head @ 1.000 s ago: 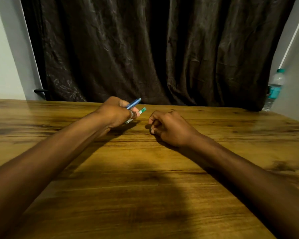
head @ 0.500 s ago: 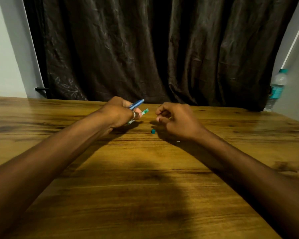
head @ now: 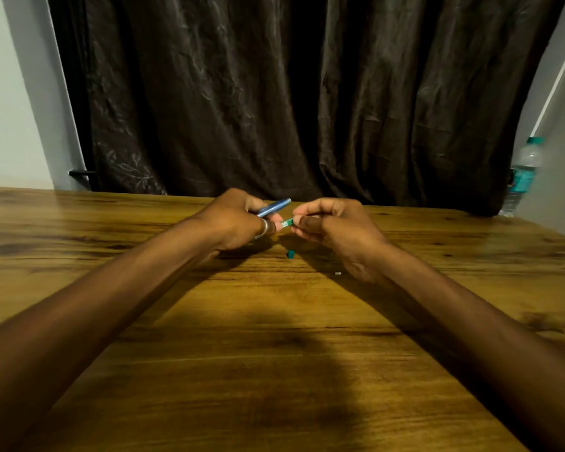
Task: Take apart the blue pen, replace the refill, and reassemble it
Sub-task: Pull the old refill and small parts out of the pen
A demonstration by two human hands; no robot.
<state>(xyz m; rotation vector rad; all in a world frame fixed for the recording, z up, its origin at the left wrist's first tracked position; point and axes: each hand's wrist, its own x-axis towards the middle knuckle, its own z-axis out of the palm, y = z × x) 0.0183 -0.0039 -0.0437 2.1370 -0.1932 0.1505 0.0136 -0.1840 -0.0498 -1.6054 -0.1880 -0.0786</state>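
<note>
**Both hands meet over a green-tipped pen piece**

Both hands are raised just above the wooden desk (head: pixel 274 370), toward its far edge and roughly midway between its left and right sides. The left hand (head: pixel 232 220) is clenched around the blue pen barrel (head: pixel 274 207), which sticks out past the fingers, tilted up to the right. The same hand also holds a thin green-tipped piece (head: pixel 286 222) lower down — the right hand (head: pixel 333 226) pinches its other end between thumb and fingertips. A silver ring (head: pixel 263 228) sits on a left finger.

On the desk below the hands lie a small teal part (head: pixel 290 254) and, near the right wrist, a tiny pale part (head: pixel 338 273). A water bottle (head: pixel 522 177) stands at the far right corner, before a dark curtain (head: pixel 291 93).
</note>
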